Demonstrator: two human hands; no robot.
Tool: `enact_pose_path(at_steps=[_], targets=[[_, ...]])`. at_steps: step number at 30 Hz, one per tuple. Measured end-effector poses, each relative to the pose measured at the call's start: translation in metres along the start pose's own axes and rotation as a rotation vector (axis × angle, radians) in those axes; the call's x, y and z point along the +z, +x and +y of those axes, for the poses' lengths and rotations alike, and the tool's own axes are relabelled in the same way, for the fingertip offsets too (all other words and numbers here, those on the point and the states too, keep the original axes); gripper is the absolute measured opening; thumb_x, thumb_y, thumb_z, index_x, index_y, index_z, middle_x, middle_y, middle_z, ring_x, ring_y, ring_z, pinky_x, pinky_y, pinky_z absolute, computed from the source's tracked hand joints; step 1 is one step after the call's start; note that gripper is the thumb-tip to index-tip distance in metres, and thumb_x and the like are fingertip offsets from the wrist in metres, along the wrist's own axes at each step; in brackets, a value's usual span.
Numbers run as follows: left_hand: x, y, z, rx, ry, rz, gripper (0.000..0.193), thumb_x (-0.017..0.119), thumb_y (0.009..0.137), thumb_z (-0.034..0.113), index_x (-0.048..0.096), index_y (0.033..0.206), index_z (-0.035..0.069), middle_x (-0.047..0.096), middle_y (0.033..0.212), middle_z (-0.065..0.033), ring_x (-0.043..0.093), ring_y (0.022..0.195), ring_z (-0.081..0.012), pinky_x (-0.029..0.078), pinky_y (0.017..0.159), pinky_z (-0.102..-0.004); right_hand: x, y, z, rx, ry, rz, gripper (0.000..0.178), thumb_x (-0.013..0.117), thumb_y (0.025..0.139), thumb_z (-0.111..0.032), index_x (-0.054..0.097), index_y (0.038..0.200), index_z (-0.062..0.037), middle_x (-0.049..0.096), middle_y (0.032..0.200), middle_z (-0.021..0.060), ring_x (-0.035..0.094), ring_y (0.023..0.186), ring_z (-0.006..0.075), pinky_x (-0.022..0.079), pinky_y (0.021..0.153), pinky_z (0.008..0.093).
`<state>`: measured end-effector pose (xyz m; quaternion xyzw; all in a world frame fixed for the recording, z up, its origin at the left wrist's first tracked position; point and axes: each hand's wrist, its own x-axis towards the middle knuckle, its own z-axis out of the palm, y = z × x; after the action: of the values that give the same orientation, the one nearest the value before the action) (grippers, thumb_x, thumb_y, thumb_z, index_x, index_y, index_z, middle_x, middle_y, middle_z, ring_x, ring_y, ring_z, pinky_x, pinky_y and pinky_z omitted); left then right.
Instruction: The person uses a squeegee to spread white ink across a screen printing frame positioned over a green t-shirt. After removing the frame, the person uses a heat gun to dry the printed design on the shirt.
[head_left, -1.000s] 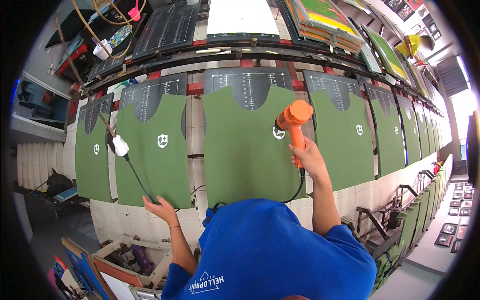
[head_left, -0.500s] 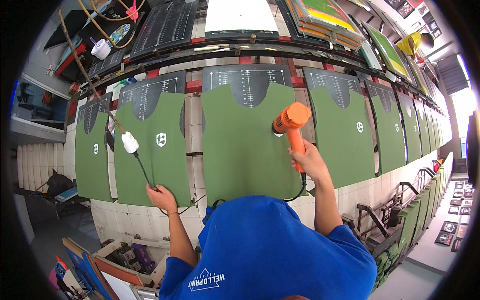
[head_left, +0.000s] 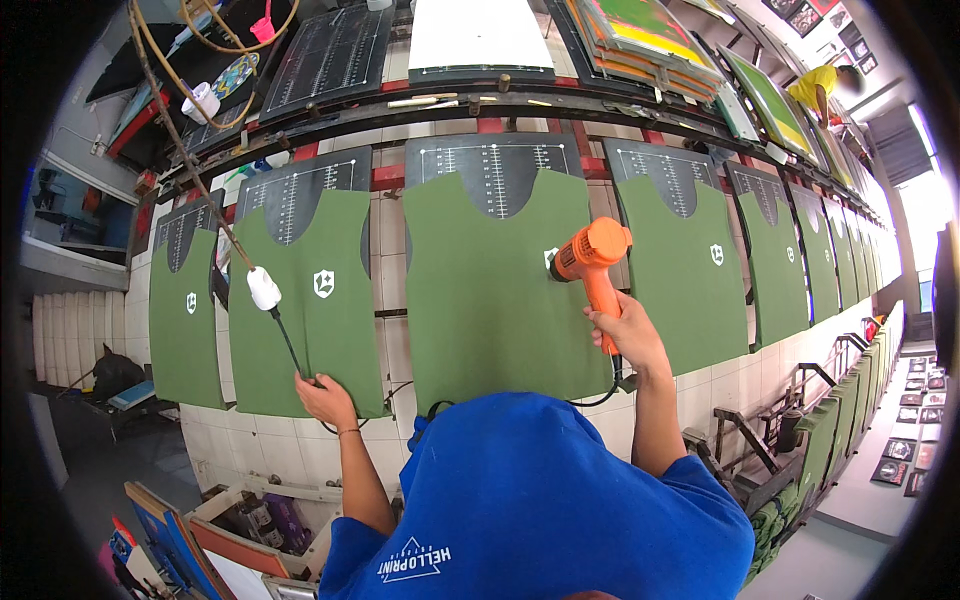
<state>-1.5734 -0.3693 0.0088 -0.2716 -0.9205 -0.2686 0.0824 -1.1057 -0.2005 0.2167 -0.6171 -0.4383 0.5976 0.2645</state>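
My right hand (head_left: 634, 336) is wrapped around the grip of an orange heat gun (head_left: 598, 265). Its nozzle points left over the chest of a green T-shirt (head_left: 480, 310), close to a white print (head_left: 550, 260) that the nozzle partly covers. That shirt lies flat on a black printing board (head_left: 422, 160) marked with white rulers. Over the shirt to the left, my left hand (head_left: 326, 400) grips a black power cord (head_left: 290, 345). The cord runs up to a white plug joint (head_left: 264, 288), where a brown cable (head_left: 205, 195) hanging from above joins it.
More green shirts (head_left: 685, 285) with white shield prints lie on boards to both sides. Behind them runs a dark rail (head_left: 340, 115). Stacked screen frames (head_left: 650, 50) rest at the far right, and a person in yellow (head_left: 815, 90) stands beyond. Wooden frames (head_left: 170, 530) lean at the near left.
The heat gun and my right hand have shifted slightly right and nearer to me, uncovering more of the white print. My left hand stays almost in place on the cord.
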Motion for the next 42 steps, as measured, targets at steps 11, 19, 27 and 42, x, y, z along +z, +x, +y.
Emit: enact_pose_path(at_steps=[11, 19, 27, 42], targets=[[-0.002, 0.001, -0.013, 0.009, -0.051, -0.001, 0.049, 0.054, 0.091, 0.015, 0.050, 0.135, -0.006, 0.062, 0.113, -0.0218, 0.060, 0.100, -0.0388, 0.045, 0.091, -0.0493, 0.001, 0.004, 0.007, -0.067, 0.050, 0.023, 0.031, 0.064, 0.091, -0.010, 0.055, 0.119, 0.0020, 0.058, 0.082, 0.0018, 0.058, 0.066, 0.0093, 0.051, 0.059, 0.0261], [0.014, 0.000, -0.024, 0.053, -0.046, 0.030, 0.048, 0.051, 0.094, 0.015, 0.047, 0.136, -0.009, 0.057, 0.130, -0.0289, 0.055, 0.119, -0.0451, 0.043, 0.101, -0.0502, 0.000, 0.047, 0.011, -0.089, 0.009, 0.037, 0.031, 0.061, 0.087, -0.015, 0.056, 0.113, 0.0013, 0.060, 0.077, 0.0042, 0.061, 0.065, 0.0131, 0.051, 0.056, 0.0283], [0.008, -0.001, -0.013, 0.064, 0.065, 0.017, 0.047, 0.050, 0.096, 0.020, 0.047, 0.135, -0.007, 0.057, 0.127, -0.0260, 0.056, 0.114, -0.0438, 0.043, 0.096, -0.0516, 0.018, 0.048, -0.005, -0.106, -0.034, -0.016, 0.033, 0.062, 0.085, -0.017, 0.056, 0.110, 0.0033, 0.063, 0.075, 0.0074, 0.061, 0.060, 0.0145, 0.051, 0.053, 0.0301], [0.027, -0.105, 0.008, 0.048, -0.017, 0.141, 0.049, 0.047, 0.097, 0.013, 0.039, 0.139, -0.012, 0.055, 0.126, -0.0339, 0.057, 0.113, -0.0489, 0.046, 0.096, -0.0509, -0.246, -0.023, 0.049, 0.004, -0.069, -0.063, 0.033, 0.067, 0.093, -0.022, 0.058, 0.112, 0.0026, 0.062, 0.080, 0.0030, 0.063, 0.068, 0.0112, 0.054, 0.062, 0.0272]])
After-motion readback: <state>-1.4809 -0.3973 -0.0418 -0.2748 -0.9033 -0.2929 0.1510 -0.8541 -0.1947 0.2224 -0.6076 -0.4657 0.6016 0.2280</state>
